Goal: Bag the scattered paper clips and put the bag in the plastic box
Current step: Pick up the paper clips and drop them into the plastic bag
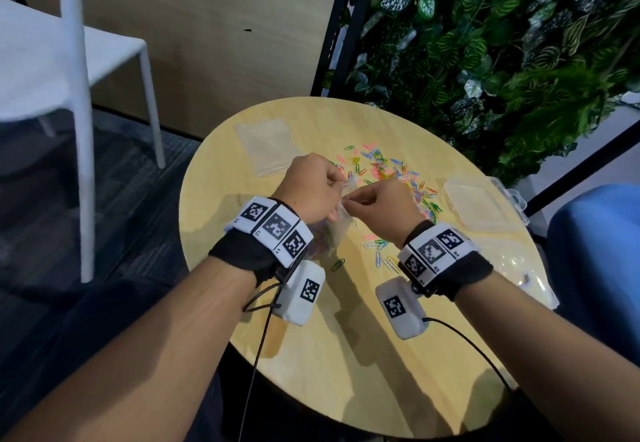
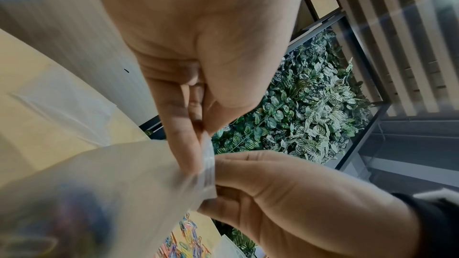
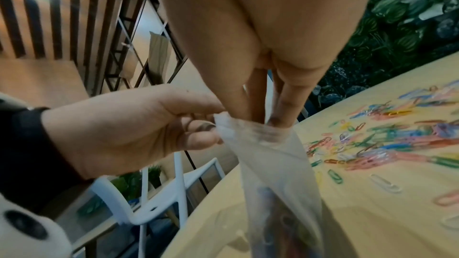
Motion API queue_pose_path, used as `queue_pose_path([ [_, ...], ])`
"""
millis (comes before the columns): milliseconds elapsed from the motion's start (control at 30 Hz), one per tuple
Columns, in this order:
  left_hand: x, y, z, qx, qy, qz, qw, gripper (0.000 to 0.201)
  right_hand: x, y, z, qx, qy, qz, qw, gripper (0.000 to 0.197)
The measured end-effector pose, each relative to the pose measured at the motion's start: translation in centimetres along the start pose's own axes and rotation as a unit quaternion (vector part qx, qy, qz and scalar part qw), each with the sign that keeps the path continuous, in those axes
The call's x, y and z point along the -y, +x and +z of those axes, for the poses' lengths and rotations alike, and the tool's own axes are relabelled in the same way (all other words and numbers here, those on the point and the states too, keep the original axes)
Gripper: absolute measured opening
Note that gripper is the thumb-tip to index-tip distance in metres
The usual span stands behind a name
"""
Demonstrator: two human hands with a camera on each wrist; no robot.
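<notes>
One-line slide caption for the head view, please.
Both hands, left and right, pinch the top of a clear bag above the table, loose clips beyond.

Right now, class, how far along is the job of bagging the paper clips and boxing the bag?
Partly done: the clear bag already holds some coloured clips at its bottom. In hand: the left hand and right hand both pinch the bag's top edge. Left: many paper clips lie scattered on the round table, and the plastic box sits closed at the right, no bag in it.
</notes>
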State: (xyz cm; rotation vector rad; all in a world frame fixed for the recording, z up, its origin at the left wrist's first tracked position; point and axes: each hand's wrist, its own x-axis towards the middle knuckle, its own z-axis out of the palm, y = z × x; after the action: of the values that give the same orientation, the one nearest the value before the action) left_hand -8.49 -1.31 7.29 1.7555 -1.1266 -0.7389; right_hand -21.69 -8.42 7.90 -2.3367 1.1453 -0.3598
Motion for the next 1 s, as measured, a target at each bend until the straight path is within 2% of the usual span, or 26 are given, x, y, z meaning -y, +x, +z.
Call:
queue_pose_path([
  [100, 0.0, 0.1, 0.0, -0.009, -0.005, -0.014, 1.000, 0.017, 0.2, -0.3, -0.2, 0.049, -0.027, -0.070, 0.996, 0.021],
  [167, 0.0, 0.3, -0.3, -0.033, -0.013, -0.032, 0.999, 0.016, -0.2, -0.9, -0.8, 0.026, 0.085, -0.084, 0.992, 0.023],
  [233, 0.3, 0.6, -1.2, -0.059, -0.012, -0.049, 0.997, 0.015, -1.4, -1.8, -1.5, -0.027, 0.223, -0.076, 0.971, 0.030],
  [267, 0.4, 0.7, -1.6, -0.071, -0.010, -0.056, 0.996, 0.015, -2.3, -2.3, -1.6, -0.042, 0.216, -0.085, 0.972, 0.032],
  [300, 0.5, 0.9, -2.1, -0.081, -0.006, -0.060, 0.995, 0.016, -3.3, -2.9, -1.4, -0.034, 0.153, -0.110, 0.981, 0.034],
  [333, 0.6, 1.0, -2.6, -0.089, -0.001, -0.062, 0.994, 0.017, -4.3, -3.7, -0.8, 0.003, 0.065, -0.153, 0.986, 0.034],
  [367, 0.7, 1.0, -2.9, -0.093, 0.003, -0.064, 0.994, 0.017, -5.0, -4.6, 0.0, 0.059, -0.028, -0.205, 0.977, 0.033],
  [433, 0.8, 1.1, -3.1, -0.092, 0.002, -0.068, 0.994, 0.017, -6.5, -6.5, 2.1, 0.181, -0.187, -0.287, 0.922, 0.048],
  [467, 0.8, 1.1, -3.1, -0.090, 0.004, -0.068, 0.994, 0.017, -7.2, -7.3, 2.9, 0.225, -0.258, -0.294, 0.892, 0.059],
  [533, 0.8, 0.9, -3.0, -0.084, 0.009, -0.072, 0.994, 0.016, -8.5, -8.1, 3.8, 0.266, -0.352, -0.271, 0.856, 0.067],
  [567, 0.8, 0.9, -3.0, -0.081, 0.009, -0.074, 0.994, 0.016, -9.0, -8.1, 3.7, 0.266, -0.365, -0.263, 0.853, 0.065],
  [667, 0.9, 0.8, -3.0, -0.073, 0.011, -0.077, 0.994, 0.015, -11.0, -6.4, 2.8, 0.246, -0.388, -0.238, 0.856, 0.061],
  [867, 1.0, 0.9, -2.8, -0.050, 0.013, -0.076, 0.996, 0.014, -15.5, -1.5, 0.6, 0.234, -0.402, -0.116, 0.878, 0.059],
  [933, 1.1, 1.0, -2.8, -0.048, 0.015, -0.076, 0.996, 0.013, -16.0, -0.5, 0.1, 0.241, -0.387, -0.100, 0.884, 0.059],
  [1000, 1.2, 1.1, -2.9, -0.045, 0.014, -0.077, 0.996, 0.013, -15.7, 0.1, 0.0, 0.219, -0.364, -0.100, 0.900, 0.063],
])
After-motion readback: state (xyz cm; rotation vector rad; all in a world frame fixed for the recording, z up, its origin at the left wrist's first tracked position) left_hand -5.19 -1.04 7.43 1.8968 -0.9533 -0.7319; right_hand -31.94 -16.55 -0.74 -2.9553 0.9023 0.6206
